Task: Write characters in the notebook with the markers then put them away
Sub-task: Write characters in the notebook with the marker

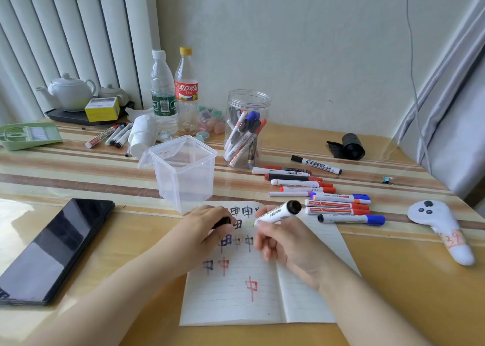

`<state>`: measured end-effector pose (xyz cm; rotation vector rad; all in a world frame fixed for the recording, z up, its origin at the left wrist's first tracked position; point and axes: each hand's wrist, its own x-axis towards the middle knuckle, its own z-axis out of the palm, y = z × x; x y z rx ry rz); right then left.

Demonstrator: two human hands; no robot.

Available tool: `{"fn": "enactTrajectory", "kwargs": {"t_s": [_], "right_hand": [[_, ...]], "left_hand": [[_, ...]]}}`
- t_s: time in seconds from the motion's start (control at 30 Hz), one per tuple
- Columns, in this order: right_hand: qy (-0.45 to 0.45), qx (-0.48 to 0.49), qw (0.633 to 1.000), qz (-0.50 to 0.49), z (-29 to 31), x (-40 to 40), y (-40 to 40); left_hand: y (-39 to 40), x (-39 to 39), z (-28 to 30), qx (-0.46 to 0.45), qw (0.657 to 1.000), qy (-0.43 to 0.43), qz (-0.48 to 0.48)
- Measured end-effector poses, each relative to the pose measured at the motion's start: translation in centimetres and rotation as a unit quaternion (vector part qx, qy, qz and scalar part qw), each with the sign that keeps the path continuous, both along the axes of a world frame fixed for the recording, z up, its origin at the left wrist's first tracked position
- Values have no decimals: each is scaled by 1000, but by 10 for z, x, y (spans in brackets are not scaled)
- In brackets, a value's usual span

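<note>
Hands over the open lined notebook (236, 293): right hand (286, 243) grips a white black-ended marker (278, 212), left hand (207, 221) pinches its black cap (222, 222); steady the page at 9 o'clock, then write in an unused row.

White marker (278, 212) tilted over open notebook (236, 288).

A black phone (49, 251) lies flat well to the left of the left hand. Beyond the hands, on the striped cloth, stand a clear water bottle (162, 93) and a cola bottle (186, 91), touching side by side. Farther left of those, a white teapot (69, 91) sits on a dark tray (76, 118) with a yellow box (102, 109). Well to the right of the right hand rests a white controller (441, 230); beyond it lies a black bag roll (349, 146).
</note>
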<state>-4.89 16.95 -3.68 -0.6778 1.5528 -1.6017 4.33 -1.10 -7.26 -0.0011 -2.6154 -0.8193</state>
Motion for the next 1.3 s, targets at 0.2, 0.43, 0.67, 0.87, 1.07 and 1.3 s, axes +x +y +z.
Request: {"fn": "enactTrajectory", "kwargs": {"t_s": [0.2,0.43,0.67,0.87,1.07,1.3], "right_hand": [[133,43,988,-70,-7,7,-13],[238,49,955,-170,-16,8,-25],[266,35,943,-199,-23,-1,-12],[296,44,933,-200,-31,-5,-10],[290,58,939,-174,-28,-1,-10],[302,80,936,-163,-27,1,-9]], "left_hand": [[-4,7,-5,50,999,14,5],[-7,9,-12,48,999,-7,-23],[1,0,-11,40,995,-48,-83],[3,-4,-16,-9,994,-82,-71],[4,-3,-15,-13,996,-60,-64],[4,-2,-16,-4,996,-62,-61]]}}
